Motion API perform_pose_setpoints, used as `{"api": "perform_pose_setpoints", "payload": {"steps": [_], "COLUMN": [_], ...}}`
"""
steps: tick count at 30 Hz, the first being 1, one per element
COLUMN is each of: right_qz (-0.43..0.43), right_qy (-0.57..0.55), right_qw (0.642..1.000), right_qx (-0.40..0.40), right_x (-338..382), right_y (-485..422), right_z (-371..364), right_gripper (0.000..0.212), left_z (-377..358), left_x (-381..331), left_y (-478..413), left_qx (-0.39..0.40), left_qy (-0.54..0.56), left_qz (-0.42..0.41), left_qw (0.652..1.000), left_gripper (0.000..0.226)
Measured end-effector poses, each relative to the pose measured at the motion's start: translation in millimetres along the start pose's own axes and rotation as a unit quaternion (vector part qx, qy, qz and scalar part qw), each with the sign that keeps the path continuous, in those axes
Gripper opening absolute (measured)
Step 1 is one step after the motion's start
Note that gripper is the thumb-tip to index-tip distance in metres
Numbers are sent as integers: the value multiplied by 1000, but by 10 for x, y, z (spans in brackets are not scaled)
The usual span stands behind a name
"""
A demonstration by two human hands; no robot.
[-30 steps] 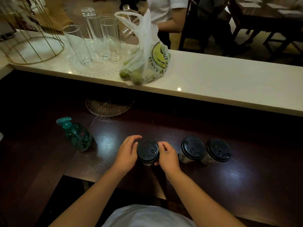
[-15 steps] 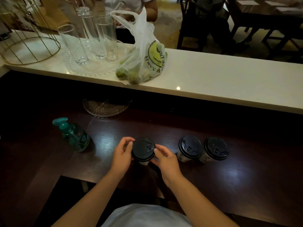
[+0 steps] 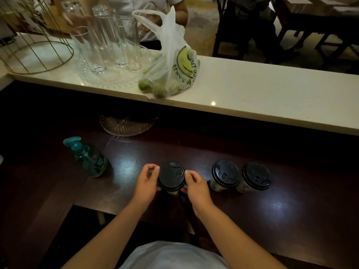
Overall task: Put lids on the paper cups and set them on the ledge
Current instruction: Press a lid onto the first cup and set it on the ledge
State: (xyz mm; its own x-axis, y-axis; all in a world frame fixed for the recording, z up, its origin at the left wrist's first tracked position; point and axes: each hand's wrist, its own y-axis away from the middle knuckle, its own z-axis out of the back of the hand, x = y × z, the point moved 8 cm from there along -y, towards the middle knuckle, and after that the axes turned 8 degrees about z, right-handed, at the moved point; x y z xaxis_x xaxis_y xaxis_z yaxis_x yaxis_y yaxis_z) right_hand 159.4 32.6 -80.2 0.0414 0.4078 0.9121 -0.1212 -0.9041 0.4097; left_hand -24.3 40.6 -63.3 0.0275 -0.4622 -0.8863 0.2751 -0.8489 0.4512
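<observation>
Three paper cups with black lids stand on the dark wooden counter (image 3: 291, 220). The left cup (image 3: 171, 177) is between my hands. My left hand (image 3: 146, 183) curls round the lid's left rim, and my right hand (image 3: 196, 186) pinches its right rim. Two more lidded cups, one (image 3: 225, 174) beside the other (image 3: 256, 177), touch each other to the right. The white ledge (image 3: 272, 98) runs across behind the counter, higher up.
On the ledge stand a plastic bag of green fruit (image 3: 172, 74), several tall glasses (image 3: 108, 41) on a glass tray and a gold wire frame (image 3: 35, 45). A teal pump bottle (image 3: 87, 158) and a woven coaster (image 3: 126, 125) sit on the counter. A person stands behind the ledge.
My hands have stayed on the left cup's lid, with the fingers shifting round its rim. The person behind the ledge has moved left toward the glasses.
</observation>
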Motion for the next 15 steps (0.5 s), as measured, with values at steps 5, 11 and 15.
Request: {"api": "perform_pose_setpoints", "payload": {"steps": [5, 11, 15], "right_qz": [25, 63, 93], "right_qy": [69, 139, 176], "right_qw": [997, 988, 980], "right_qx": [1, 5, 5], "right_x": [33, 142, 249], "right_y": [-8, 30, 20], "right_z": [2, -4, -28], "right_gripper": [23, 27, 26], "left_z": [2, 7, -19], "left_x": [35, -18, -186], "left_y": [-34, -25, 5], "left_qx": [10, 14, 29], "left_qy": [-21, -42, -99], "left_qz": [-3, -23, -78], "left_qw": [1000, 999, 992], "left_gripper": [11, 10, 17]}}
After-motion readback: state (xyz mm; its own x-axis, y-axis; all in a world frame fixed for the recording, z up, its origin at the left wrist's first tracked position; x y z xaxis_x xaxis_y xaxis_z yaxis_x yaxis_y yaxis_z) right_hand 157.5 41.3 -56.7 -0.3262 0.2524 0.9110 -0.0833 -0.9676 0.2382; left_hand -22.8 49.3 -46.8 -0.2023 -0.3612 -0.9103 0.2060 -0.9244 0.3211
